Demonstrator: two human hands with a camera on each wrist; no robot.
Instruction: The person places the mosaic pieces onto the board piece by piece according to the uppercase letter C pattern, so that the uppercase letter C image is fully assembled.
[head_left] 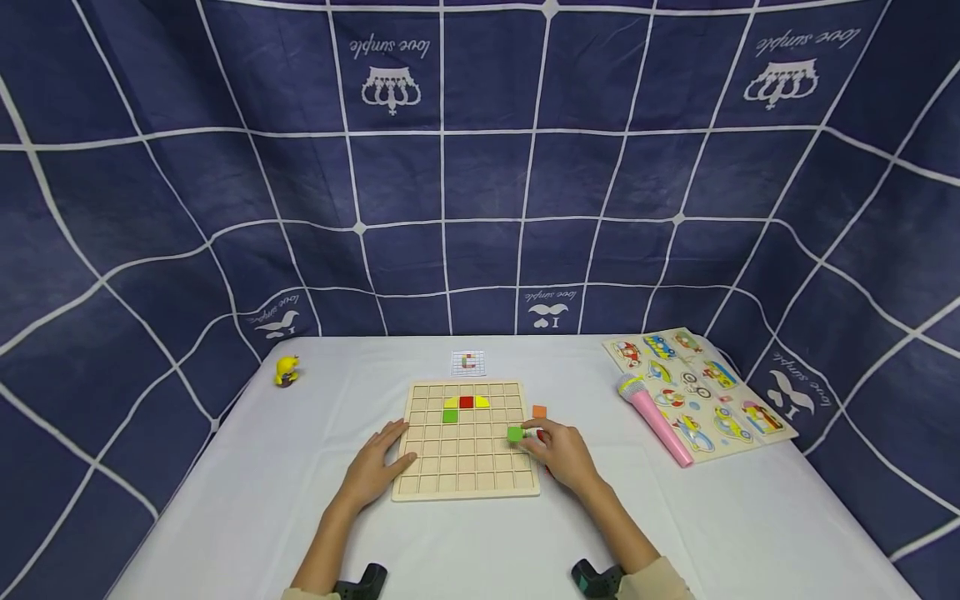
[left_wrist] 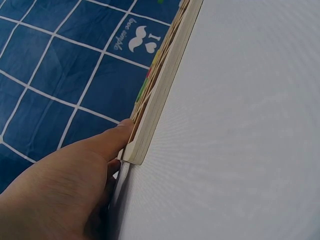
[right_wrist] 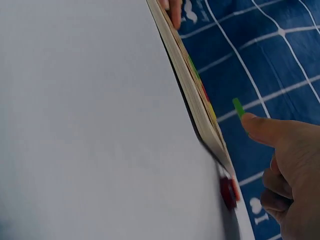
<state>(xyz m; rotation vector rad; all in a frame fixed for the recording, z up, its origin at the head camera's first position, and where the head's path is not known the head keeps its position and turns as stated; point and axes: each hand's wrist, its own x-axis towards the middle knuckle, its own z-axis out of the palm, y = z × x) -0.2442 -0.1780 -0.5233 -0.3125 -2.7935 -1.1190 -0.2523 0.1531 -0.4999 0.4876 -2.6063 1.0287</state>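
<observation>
A wooden grid board (head_left: 487, 481) lies on the white table. Along its upper part sit two yellow corner tiles (head_left: 482, 402), a red square tile (head_left: 467, 402) and a green square tile (head_left: 450, 416). My left hand (head_left: 371, 468) rests at the board's left side, its thumb (left_wrist: 119, 136) on the rim. Over the board's right side, my right hand (head_left: 564, 454) pinches another green square tile (head_left: 514, 434) between thumb and fingertips. In the right wrist view, this tile (right_wrist: 238, 107) is held above the board's surface, its lower end hidden by the thumb.
A small pattern card (head_left: 468, 362) lies behind the board. Right of the board are an orange tile (head_left: 539, 412) and red pieces (right_wrist: 229, 192), partly covered by the right hand. A pink toy microphone (head_left: 660, 422) lies against a picture puzzle board (head_left: 701, 392). A yellow toy figure (head_left: 286, 371) stands far left.
</observation>
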